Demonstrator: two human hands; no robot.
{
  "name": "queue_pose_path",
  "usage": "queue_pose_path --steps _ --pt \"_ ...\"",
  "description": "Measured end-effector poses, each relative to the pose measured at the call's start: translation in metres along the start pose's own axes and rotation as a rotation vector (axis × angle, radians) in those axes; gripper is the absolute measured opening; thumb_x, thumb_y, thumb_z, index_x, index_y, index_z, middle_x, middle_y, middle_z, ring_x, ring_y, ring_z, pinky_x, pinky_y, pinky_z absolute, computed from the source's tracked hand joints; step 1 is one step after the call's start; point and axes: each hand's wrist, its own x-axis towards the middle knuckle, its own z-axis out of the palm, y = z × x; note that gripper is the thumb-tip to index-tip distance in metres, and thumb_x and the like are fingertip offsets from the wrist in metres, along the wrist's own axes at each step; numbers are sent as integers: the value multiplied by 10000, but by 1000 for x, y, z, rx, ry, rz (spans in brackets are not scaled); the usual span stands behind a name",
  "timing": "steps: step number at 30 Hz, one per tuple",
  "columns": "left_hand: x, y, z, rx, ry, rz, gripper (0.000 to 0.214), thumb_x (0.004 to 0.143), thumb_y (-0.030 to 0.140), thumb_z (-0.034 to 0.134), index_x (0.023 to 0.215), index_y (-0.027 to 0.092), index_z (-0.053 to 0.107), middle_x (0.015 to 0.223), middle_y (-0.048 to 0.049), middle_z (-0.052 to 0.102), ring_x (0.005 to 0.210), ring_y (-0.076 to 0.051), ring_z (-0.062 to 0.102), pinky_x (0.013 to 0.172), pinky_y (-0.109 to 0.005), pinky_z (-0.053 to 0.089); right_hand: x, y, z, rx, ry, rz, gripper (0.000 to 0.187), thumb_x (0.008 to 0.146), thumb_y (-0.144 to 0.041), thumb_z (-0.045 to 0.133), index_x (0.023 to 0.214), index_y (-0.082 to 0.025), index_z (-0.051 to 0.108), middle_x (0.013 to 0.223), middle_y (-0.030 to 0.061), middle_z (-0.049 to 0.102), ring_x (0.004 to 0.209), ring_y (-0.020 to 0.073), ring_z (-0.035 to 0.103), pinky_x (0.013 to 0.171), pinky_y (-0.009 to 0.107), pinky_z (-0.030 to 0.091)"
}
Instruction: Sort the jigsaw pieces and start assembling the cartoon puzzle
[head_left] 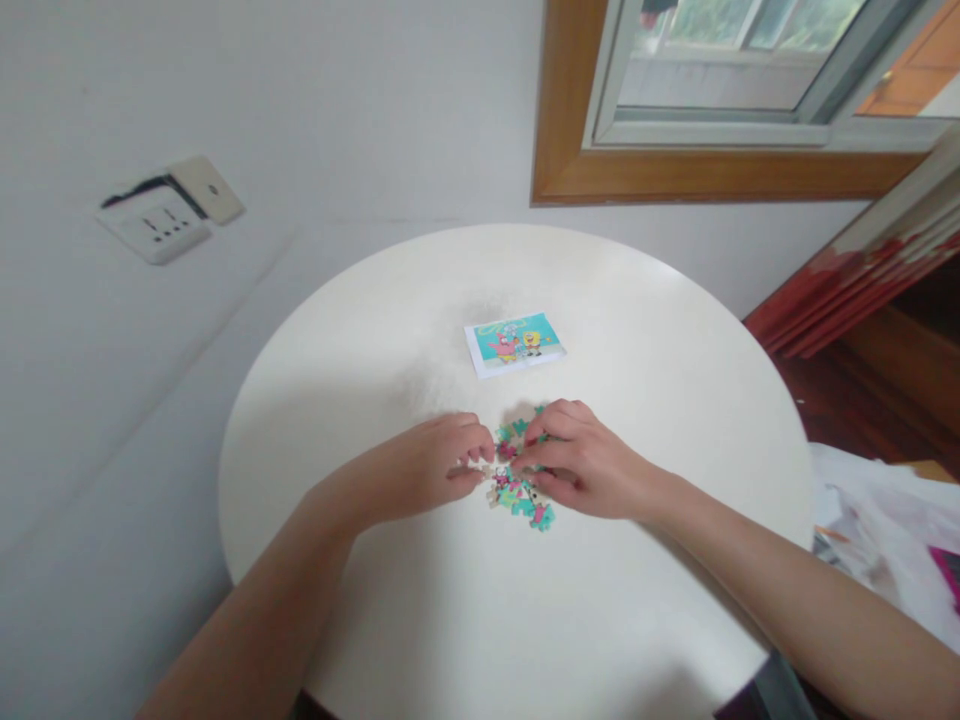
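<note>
Left hand (431,465) and right hand (583,465) pinch pieces (519,492) near the card (514,343), likely mid-joining; next needs tab alignment.

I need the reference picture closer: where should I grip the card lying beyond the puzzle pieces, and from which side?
Take the picture card by its near long edge, reaching from the person's side over the puzzle pieces. It lies flat on the round table, so likely no edge is raised: press a fingertip on its white margin, slide it closer, then pinch a corner.
</note>
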Motion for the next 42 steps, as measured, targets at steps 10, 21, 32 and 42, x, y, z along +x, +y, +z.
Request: queue_pose_path --steps 10,21,32,42 --pt "1 -1 1 20 -25 1 78 858 148 526 886 190 585 885 -6 563 834 -173 556 773 -283 416 -1 -2 4 -24 -47 -38 157 912 -313 668 1006 -216 748 1039 68 683 1014 227 570 913 388 388" --pt "5 1 2 36 -1 18 104 905 158 484 837 190 556 859 -6 556 803 -168 535 751 -288 405 -5 7 -7 -303 101 -8 174 966 -259 576 992 -210 741 1030 79 680 1009 249 538 882 418 360" --pt "6 0 2 45 -13 29 110 909 157 476 849 185 563 853 -7 559 798 -166 537 745 -291 399 -14 -4 -27 -48 -211 5 227 937 -328 641 1130 -241 723 1092 79 665 1060 239 552 937 397 380" --pt "5 -1 2 45 -5 48 128 919 184 462 843 189 564 846 -12 565 798 -171 539 739 -292 400 -11 0 -24 97 -60 6 95 909 -172 631 898 -206 719 937 55 675 905 180 589 845 330 419"
